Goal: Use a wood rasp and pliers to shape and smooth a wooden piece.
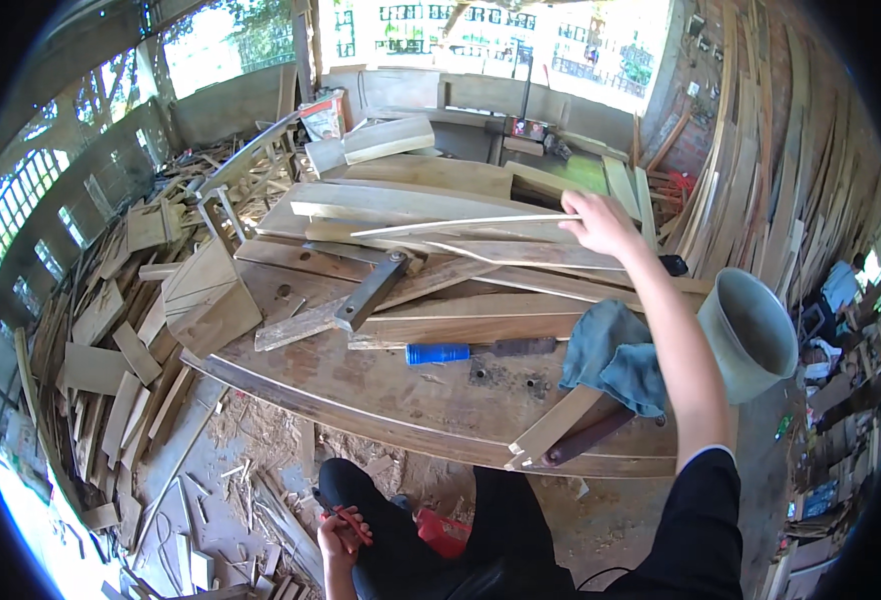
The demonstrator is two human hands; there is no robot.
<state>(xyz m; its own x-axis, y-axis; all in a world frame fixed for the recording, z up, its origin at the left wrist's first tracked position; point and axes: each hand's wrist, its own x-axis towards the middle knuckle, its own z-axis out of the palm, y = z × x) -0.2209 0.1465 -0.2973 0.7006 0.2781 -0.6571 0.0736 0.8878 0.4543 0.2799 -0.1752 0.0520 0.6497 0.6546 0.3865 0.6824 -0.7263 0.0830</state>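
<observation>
My right hand [594, 222] reaches over the wooden bench [451, 405], fingers closed on the end of a thin pale wooden strip [461, 222] that extends leftward above other boards [471, 305]. My left hand [341, 535], low beside my leg, holds pliers [345, 520] with red grips. On the bench lie a dark metal square [371, 290], a blue-handled tool [438, 354] and a crumpled teal cloth [611, 355], with short pieces of wood [561, 425] below the cloth.
A grey bucket [746, 330] stands at the bench's right. Scrap wood [121, 360] is heaped along the left. Long planks [761, 150] lean on the right wall. A red object [443, 532] sits between my legs, and offcuts and shavings [261, 490] litter the floor.
</observation>
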